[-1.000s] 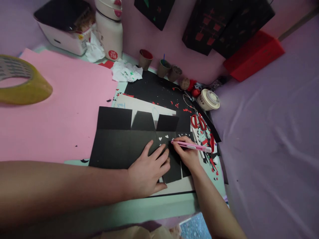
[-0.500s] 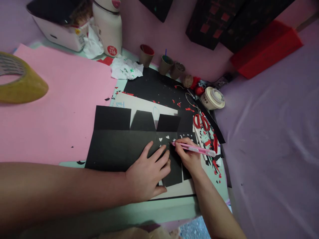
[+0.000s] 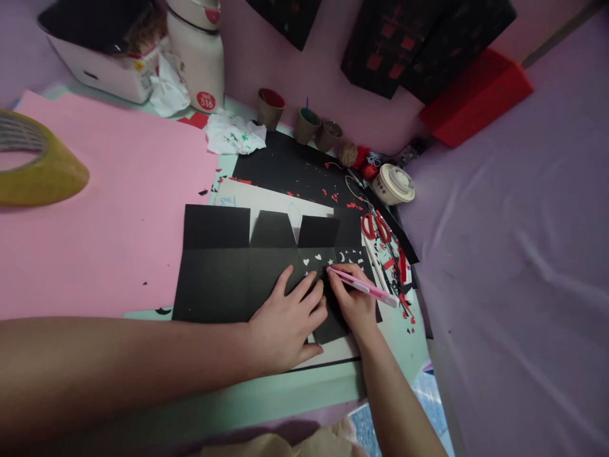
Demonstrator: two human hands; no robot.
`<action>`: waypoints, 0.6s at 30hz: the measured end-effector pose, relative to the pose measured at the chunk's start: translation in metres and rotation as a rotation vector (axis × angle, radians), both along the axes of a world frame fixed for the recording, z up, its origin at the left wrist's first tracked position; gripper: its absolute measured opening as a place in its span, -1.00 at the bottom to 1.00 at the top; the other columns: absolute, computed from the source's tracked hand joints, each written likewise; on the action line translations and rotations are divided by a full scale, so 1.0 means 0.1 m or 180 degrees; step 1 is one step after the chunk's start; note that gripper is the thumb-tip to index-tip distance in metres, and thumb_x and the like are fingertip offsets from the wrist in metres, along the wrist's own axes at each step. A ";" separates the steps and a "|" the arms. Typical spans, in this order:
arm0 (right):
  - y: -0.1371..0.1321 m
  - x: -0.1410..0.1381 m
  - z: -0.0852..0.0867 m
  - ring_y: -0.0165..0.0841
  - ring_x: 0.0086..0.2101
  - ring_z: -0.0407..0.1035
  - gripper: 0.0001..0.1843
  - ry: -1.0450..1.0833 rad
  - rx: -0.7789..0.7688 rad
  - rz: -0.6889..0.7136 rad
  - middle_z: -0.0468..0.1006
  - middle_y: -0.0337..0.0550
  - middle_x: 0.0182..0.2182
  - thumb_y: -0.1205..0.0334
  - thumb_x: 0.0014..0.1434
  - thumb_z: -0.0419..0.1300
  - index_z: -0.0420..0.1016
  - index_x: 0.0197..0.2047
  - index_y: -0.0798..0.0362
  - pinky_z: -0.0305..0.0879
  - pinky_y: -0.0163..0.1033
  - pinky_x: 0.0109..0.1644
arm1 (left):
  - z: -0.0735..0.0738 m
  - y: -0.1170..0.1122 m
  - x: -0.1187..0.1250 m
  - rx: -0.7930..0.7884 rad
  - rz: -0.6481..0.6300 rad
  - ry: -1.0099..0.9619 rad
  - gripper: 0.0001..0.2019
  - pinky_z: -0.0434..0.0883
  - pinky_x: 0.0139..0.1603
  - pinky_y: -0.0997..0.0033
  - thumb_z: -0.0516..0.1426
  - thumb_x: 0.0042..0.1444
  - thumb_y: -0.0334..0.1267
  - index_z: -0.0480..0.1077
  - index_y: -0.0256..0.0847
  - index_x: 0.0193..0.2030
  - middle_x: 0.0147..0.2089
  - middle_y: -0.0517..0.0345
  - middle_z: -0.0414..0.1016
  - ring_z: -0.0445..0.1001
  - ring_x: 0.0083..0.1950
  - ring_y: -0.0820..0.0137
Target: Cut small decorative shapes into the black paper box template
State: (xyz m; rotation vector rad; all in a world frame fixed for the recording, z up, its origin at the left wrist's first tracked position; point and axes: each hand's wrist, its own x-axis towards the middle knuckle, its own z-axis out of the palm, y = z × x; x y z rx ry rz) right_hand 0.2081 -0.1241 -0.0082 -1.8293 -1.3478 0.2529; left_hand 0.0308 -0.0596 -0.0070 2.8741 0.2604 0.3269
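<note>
so, left hand [image 3: 285, 324] lies flat on the black card [image 3: 214, 279], fingers spread, pressing its right part and gripping nothing. right hand [image 3: 354, 303] sits just beside it at the card's right end, fingers pinched shut round a pink knife [image 3: 365, 287], tip touching the card just below the little cut-out hearts [image 3: 311, 260]. red scissors [image 3: 375, 226] lie just off the card's right edge, pink paper [image 3: 109, 209] to its left.

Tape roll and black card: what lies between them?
In the head view, only pink paper lies between the tape roll and the black card, dotted with a few tiny black scraps.
</note>
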 end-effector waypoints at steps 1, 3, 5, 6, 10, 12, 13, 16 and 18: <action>0.00 -0.01 -0.02 -0.32 -0.30 0.49 -0.90 -0.0022 0.0018 -0.0012 0.57 -0.17 -0.32 0.20 0.24 0.19 0.50 -0.20 0.00 0.42 -0.20 -0.18 | 0.00 0.00 0.00 -0.0004 -0.0008 0.0006 -0.38 -0.11 0.30 -0.34 0.04 0.17 0.20 0.33 -0.26 0.17 0.32 -0.22 0.25 0.06 0.39 -0.07; 0.00 -0.01 -0.03 -0.32 -0.31 0.48 -0.90 -0.0046 0.0016 -0.0040 0.57 -0.17 -0.33 0.19 0.24 0.19 0.50 -0.20 0.00 0.41 -0.20 -0.19 | 0.00 -0.01 0.00 -0.0009 -0.0011 0.0021 -0.38 -0.11 0.30 -0.35 0.03 0.18 0.20 0.33 -0.26 0.17 0.32 -0.22 0.25 0.06 0.39 -0.07; 0.01 0.00 -0.04 -0.32 -0.31 0.48 -0.89 -0.0023 -0.0017 -0.0070 0.57 -0.18 -0.34 0.19 0.24 0.19 0.50 -0.21 0.01 0.41 -0.21 -0.20 | 0.00 -0.01 0.00 -0.0004 0.0000 0.0027 -0.38 -0.11 0.30 -0.35 0.03 0.18 0.20 0.33 -0.26 0.17 0.32 -0.23 0.24 0.06 0.39 -0.07; 0.01 0.00 -0.04 -0.33 -0.32 0.48 -0.89 0.0007 -0.0028 -0.0085 0.56 -0.18 -0.35 0.19 0.24 0.19 0.51 -0.22 0.02 0.40 -0.22 -0.20 | 0.01 -0.01 0.00 -0.0001 0.0005 0.0028 -0.38 -0.12 0.30 -0.34 0.03 0.18 0.20 0.33 -0.26 0.17 0.32 -0.22 0.24 0.06 0.39 -0.07; 0.01 0.00 -0.03 -0.33 -0.34 0.47 -0.89 0.0116 -0.0031 -0.0155 0.56 -0.18 -0.37 0.18 0.23 0.20 0.51 -0.25 0.02 0.40 -0.22 -0.23 | 0.01 -0.01 0.00 -0.0016 0.0023 0.0040 -0.38 -0.13 0.30 -0.34 0.03 0.18 0.20 0.34 -0.26 0.18 0.33 -0.22 0.24 0.06 0.39 -0.07; 0.02 -0.01 -0.02 -0.33 -0.34 0.47 -0.90 0.0124 -0.0023 -0.0177 0.56 -0.19 -0.37 0.18 0.23 0.21 0.51 -0.25 0.02 0.40 -0.22 -0.23 | 0.01 -0.01 0.00 -0.0033 0.0015 0.0063 -0.38 -0.12 0.30 -0.35 0.03 0.18 0.20 0.33 -0.26 0.18 0.33 -0.22 0.24 0.05 0.39 -0.07; 0.02 -0.02 -0.02 -0.33 -0.34 0.47 -0.90 0.0128 -0.0018 -0.0189 0.56 -0.19 -0.38 0.18 0.22 0.21 0.51 -0.26 0.01 0.40 -0.23 -0.24 | 0.01 0.00 0.00 -0.0040 0.0008 0.0071 -0.38 -0.11 0.29 -0.35 0.03 0.18 0.20 0.33 -0.26 0.18 0.33 -0.22 0.24 0.05 0.39 -0.07; 0.03 -0.05 -0.01 -0.33 -0.35 0.46 -0.90 0.0149 -0.0013 -0.0258 0.56 -0.20 -0.39 0.18 0.21 0.21 0.50 -0.27 0.01 0.40 -0.22 -0.24 | 0.01 0.00 0.00 -0.0056 0.0002 0.0061 -0.37 -0.10 0.29 -0.36 0.02 0.19 0.19 0.32 -0.27 0.19 0.33 -0.22 0.24 0.05 0.39 -0.08; 0.03 -0.08 -0.01 -0.33 -0.36 0.45 -0.90 0.0157 0.0013 -0.0334 0.55 -0.20 -0.40 0.18 0.21 0.21 0.50 -0.29 0.01 0.40 -0.22 -0.24 | 0.01 0.00 0.00 -0.0070 0.0006 0.0048 -0.37 -0.10 0.29 -0.36 0.03 0.18 0.19 0.32 -0.28 0.19 0.33 -0.22 0.24 0.05 0.39 -0.08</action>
